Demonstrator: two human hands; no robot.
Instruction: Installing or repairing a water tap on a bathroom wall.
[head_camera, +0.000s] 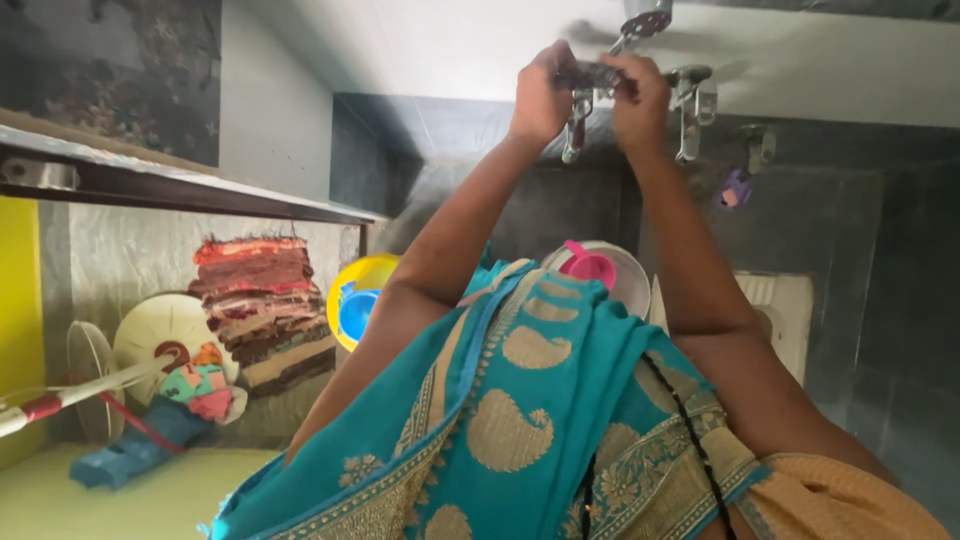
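The metal tap fitting (592, 76) sits on the dark wall at the top of the view, both hands on it. It looks rigid, fixed and likely wet and slippery, best gripped round its short crosswise body. The left hand (541, 95) has its fingers curled shut on the tap's left end, the right hand (640, 98) on its right end. Below the tap stand a white bucket (625, 275) holding a pink mug (588, 265), and further left a yellow tub (362, 285)

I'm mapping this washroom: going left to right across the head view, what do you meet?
Blue brush → striped folded cloths → yellow tub → left hand → right hand → purple item on the wall.
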